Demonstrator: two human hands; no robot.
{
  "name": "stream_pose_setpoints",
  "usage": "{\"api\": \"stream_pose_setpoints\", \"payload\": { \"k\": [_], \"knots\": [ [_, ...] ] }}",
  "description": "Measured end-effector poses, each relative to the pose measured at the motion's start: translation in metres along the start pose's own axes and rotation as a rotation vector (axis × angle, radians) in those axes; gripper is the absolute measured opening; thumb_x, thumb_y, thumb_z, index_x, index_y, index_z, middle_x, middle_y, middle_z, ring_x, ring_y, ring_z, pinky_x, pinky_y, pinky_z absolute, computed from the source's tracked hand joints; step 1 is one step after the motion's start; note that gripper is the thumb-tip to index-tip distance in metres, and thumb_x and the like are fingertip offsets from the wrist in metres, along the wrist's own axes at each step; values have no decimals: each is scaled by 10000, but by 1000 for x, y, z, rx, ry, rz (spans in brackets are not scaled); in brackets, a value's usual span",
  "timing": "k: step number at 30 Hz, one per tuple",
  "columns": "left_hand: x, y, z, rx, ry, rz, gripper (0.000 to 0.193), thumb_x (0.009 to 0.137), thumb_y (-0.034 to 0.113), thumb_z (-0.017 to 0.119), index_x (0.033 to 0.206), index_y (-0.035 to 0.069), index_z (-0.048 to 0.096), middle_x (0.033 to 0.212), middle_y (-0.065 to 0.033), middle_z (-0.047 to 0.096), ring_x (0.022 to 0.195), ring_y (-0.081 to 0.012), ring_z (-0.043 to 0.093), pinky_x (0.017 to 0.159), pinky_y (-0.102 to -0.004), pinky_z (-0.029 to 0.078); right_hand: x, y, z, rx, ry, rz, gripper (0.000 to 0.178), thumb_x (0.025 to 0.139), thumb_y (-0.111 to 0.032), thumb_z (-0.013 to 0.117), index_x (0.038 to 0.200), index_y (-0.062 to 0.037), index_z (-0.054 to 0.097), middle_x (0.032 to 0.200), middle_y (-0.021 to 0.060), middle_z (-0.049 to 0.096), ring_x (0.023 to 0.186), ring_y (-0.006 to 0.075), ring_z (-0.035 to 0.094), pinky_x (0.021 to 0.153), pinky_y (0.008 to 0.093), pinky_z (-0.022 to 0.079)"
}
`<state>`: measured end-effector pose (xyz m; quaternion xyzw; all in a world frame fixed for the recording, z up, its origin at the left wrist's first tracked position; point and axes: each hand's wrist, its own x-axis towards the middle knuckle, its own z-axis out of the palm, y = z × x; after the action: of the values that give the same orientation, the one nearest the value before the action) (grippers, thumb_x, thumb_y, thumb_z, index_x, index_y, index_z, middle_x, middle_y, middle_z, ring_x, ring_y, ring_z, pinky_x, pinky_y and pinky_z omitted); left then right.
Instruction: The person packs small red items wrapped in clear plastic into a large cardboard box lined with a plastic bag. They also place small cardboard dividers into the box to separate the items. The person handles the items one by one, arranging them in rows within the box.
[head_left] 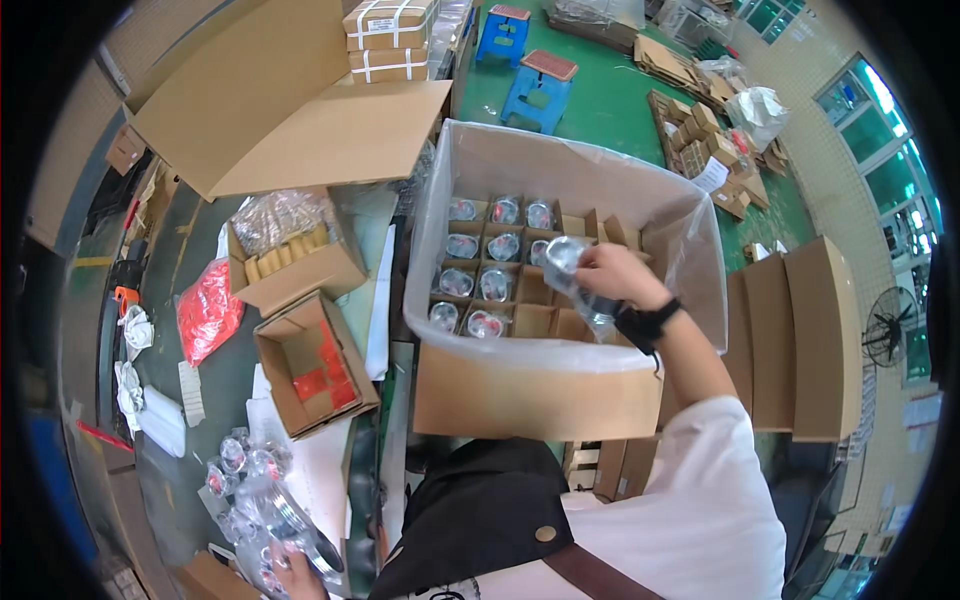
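My right hand [618,275] is closed on a round metal part in a clear plastic bag [563,254], held over the divided carton [540,385]. The bag's loose end trails below my fingers toward my wrist. Under it, cardboard dividers [537,290] form square cells; those on the left and in the middle hold similar bagged round metal parts [495,284], some showing red. At the lower left, my left hand [295,575] has its fingers bent against a bagged metal part in a pile of bagged parts [265,490]. The lower picture edge cuts off part of this hand.
A clear liner [437,230] covers the carton's walls. To the left stand an open box with red tape [345,365] and a box of tan pieces [300,270], beside a red bag [210,310]. Blue stools [540,95] and a stacked pallet [700,150] stand beyond.
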<state>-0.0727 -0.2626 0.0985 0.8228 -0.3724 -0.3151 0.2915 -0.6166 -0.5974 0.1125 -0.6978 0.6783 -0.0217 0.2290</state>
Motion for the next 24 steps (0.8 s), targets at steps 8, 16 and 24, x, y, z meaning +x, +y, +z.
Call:
{"api": "stream_pose_setpoints", "payload": {
  "k": [8, 16, 24],
  "knots": [
    [7, 174, 113, -482, -244, 50, 462, 892, 93, 491, 1336, -29, 452, 1188, -77, 579, 1061, -161, 544, 932, -296, 415, 98, 53, 150, 79, -322, 63, 525, 758, -366, 612, 1139, -5, 609, 1160, 239, 623, 1057, 384, 616, 913, 455, 498],
    [65, 315, 258, -226, -599, 367, 275, 940, 133, 538, 1145, -44, 586, 1118, -111, 578, 1040, -198, 550, 923, -300, 406, 49, 66, 202, 158, -207, -33, 608, 820, -378, 663, 1259, -3, 473, 1079, 282, 581, 961, 428, 618, 820, 480, 526],
    [60, 340, 408, 541, -610, 824, 381, 826, 190, 679, 1196, 134, 604, 1120, -172, 564, 989, -352, 593, 814, -381, 512, 28, 82, 66, 1338, -240, 84, 509, 920, -342, 636, 1310, -60, 470, 1064, 37, 616, 858, 83, 598, 661, 226, 507]
  ]
}}
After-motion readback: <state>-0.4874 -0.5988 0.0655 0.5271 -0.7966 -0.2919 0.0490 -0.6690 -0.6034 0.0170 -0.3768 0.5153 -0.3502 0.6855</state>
